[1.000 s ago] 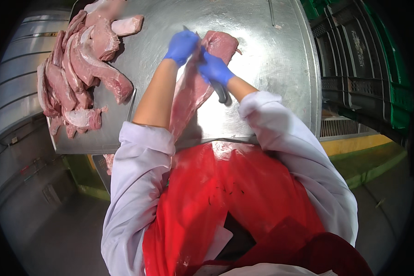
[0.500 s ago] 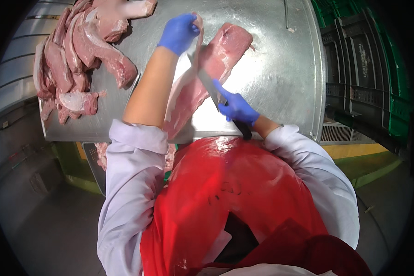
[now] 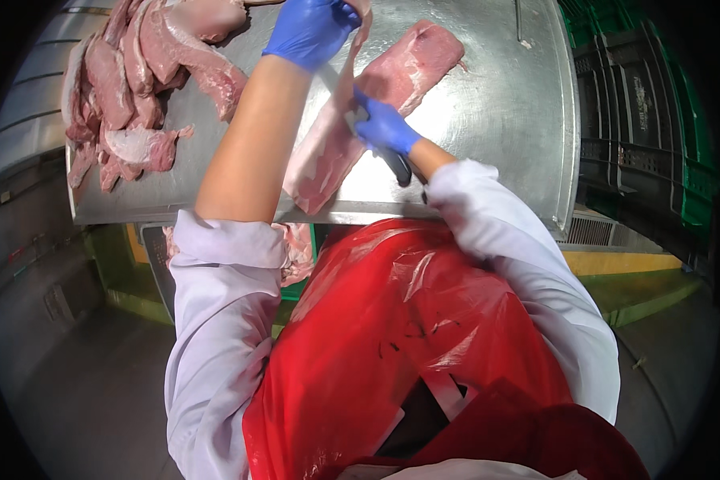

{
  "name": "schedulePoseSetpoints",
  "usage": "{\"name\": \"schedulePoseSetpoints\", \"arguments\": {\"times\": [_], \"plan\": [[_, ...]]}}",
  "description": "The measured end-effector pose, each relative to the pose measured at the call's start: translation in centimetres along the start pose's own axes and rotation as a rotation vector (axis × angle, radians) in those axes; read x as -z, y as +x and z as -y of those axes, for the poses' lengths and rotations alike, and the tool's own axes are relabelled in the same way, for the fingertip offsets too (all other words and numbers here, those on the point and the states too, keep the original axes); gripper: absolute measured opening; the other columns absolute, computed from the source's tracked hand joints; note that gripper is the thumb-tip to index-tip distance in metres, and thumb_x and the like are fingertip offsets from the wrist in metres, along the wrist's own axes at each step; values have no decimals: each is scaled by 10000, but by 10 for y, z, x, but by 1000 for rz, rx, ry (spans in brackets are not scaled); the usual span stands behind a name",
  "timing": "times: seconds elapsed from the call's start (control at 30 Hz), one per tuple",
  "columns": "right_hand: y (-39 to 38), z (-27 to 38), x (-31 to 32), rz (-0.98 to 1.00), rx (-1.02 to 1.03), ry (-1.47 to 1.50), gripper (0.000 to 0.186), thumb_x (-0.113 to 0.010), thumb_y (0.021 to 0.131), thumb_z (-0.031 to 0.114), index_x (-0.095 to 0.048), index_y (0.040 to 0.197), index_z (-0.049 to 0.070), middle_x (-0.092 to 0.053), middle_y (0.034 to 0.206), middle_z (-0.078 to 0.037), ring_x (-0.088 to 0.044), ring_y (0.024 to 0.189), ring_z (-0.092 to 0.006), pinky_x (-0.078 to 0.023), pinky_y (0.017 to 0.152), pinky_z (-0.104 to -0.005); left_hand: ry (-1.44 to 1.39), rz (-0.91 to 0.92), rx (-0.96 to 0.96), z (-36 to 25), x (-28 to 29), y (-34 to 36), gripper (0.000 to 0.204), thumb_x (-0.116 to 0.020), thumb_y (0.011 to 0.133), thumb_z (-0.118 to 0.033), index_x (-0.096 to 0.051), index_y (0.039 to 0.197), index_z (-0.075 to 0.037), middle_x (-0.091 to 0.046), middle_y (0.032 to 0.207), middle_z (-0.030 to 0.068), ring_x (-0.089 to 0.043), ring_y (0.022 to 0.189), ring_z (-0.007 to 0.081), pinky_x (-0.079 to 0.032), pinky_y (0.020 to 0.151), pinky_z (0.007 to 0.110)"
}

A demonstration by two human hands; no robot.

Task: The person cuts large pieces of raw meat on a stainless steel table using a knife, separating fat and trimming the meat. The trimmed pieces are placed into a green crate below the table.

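While the right hand (image 3: 386, 128) grips the knife (image 3: 397, 167), blade partly hidden, at the meat slab (image 3: 410, 68) lying slantwise on the metal table (image 3: 508, 120) | left hand (image 3: 308, 34), farther off, pinches the raised strip (image 3: 362, 36) | advisable: strip taut, blade angle shallow, strokes long, left fingers clear of the edge

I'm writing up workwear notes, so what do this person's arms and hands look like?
The left hand and right hand wear thin, smooth, plain blue gloves that end around the wrists. Loose, pale white sleeves cover the upper arms, with wide cuffs folded back, leaving the forearms bare. No markings show on the sleeves.
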State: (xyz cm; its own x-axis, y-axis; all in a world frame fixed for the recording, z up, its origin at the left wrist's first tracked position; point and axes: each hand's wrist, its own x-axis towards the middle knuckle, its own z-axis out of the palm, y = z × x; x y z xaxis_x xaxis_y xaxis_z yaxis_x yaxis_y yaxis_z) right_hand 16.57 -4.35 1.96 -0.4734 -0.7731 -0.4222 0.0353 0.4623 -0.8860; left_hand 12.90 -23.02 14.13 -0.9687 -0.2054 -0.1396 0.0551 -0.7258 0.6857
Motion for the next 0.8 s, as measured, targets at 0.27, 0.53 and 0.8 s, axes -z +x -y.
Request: {"name": "schedulePoseSetpoints", "arguments": {"times": [0.27,0.53,0.8], "plan": [[-74,-31,-41,117,92,-213,794,-496,927,164,-93,1606,251,-635,702,-147,-612,497,-240,-561,565,-349,37,45,-158,-59,-30,-60,94,-561,945,-32,-616,873,-58,-606,730,15,-592,625,109,-502,589,219],[-118,-39,-62,209,175,-173,719,-528,928,154,-238,1585,191,-706,847,-218,-674,559,-230,-578,632,-364,10,165,-301,-102,-42,-102,164,-503,951,3,-561,1103,25,-610,848,62,-593,688,113,-487,607,231],[-37,-15,-114,101,219,-309,697,-508,933,186,-237,1572,132,-700,882,-221,-708,716,-316,-572,702,-407,66,196,-365,-131,-66,-157,137,-463,945,8,-552,1029,68,-575,801,78,-561,680,139,-497,646,227]]}}
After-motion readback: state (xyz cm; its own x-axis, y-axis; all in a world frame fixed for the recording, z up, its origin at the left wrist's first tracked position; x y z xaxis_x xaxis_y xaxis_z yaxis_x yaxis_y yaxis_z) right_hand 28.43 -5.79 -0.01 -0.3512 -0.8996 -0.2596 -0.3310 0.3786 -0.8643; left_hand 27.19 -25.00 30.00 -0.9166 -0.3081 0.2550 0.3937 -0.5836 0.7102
